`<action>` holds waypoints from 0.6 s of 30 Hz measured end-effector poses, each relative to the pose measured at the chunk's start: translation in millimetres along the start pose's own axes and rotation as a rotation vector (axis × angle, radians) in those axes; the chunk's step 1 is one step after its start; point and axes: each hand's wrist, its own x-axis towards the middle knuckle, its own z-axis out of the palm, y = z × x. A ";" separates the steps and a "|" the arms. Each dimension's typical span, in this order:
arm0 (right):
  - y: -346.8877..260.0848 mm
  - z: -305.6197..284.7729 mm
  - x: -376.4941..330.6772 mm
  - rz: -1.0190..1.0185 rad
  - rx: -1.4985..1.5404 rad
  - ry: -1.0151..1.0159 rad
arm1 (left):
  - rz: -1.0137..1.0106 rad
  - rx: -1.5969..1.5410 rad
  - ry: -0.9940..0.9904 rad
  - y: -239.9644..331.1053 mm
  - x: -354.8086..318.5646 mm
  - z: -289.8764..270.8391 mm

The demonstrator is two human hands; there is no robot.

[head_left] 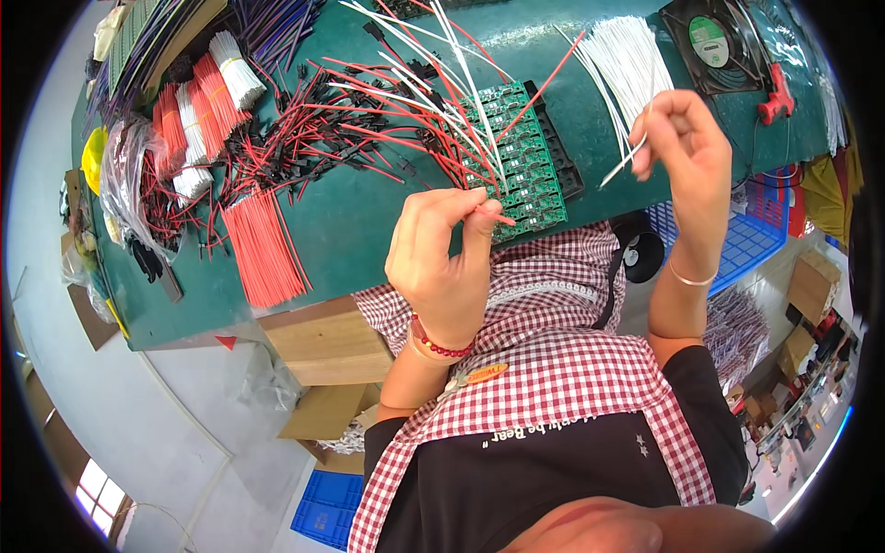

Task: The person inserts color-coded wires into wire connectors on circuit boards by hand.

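The left hand (441, 263) is clamping a red wire (501, 219) between thumb and forefinger; the wire's end is projecting over the lower part of the green circuit-board panel (544, 180). The right hand (687, 152) is pinching a white wire (622, 164), thumb and fingertips together; its lower end is pointing down-left, apart from the panel. The panel is lying on the green table (355, 217), with red and white leads (406, 100) extending up-left from it. Farther out, loose white wires (622, 55) are lying beyond the right hand, and a red wire bundle (263, 249) is lying left of the left hand. A black fan (710, 41) is resting upper right.
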 end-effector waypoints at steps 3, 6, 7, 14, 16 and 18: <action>3.4 20.7 -20.2 0.004 0.166 -0.185 | 0.009 0.019 -0.005 -1.1 -0.9 1.3; 16.1 40.0 -30.6 0.043 0.237 -0.216 | 0.003 0.033 -0.018 -0.7 -2.1 0.8; 18.4 42.6 -32.8 0.046 0.214 -0.213 | 0.023 0.049 -0.023 0.2 -1.4 1.4; 18.3 49.3 -30.9 -0.019 0.237 -0.285 | 0.036 0.105 -0.037 -1.6 -2.2 0.2; 17.2 50.2 -29.4 -0.009 0.217 -0.271 | 0.034 0.085 -0.020 -2.3 -2.7 3.1; 17.5 51.3 -28.7 0.001 0.200 -0.261 | 0.031 0.071 -0.001 -2.9 -3.9 5.8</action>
